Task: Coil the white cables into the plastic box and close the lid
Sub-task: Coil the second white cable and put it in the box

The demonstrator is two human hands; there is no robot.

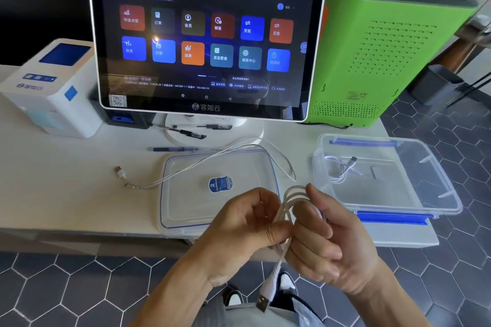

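Dark hexagonal floor tiles (66, 281) run beneath a pale worktop (66, 180) that fills the middle of the view. At about nine o'clock stands a white receipt printer (50, 90) with blue panels, and just beside it, from ten to one o'clock, a large touchscreen terminal (206, 40) shows coloured app tiles; two pens (186, 131) lie on its round base and a third pen (175, 149) lies on the worktop in front. Below the screen, near the centre, the clear lid (212, 210) with a blue sticker lies flat on the worktop, separate from the box. A loose white cable (186, 171) trails across the lid, its two connector ends resting on the worktop off the lid's left edge. At six o'clock the left hand (247, 231) has its grip closed on the coiled cable (292, 202), thumb and curled fingers pinching the gathered strands where the loops meet. The loops rise above that pinch, and a free tail hangs down toward the person's lap, ending in a USB plug (263, 302). The right hand (326, 241), touching the left, also has its grip closed round the same coil, fingers curled with the loops wrapped about them. At three o'clock the clear plastic box (438, 194) with blue latches sits open at the worktop's right end, holding another small white cable (341, 168) bundled in its left part. Behind it, at two o'clock, stands a bright green machine (385, 61) with vent slots.
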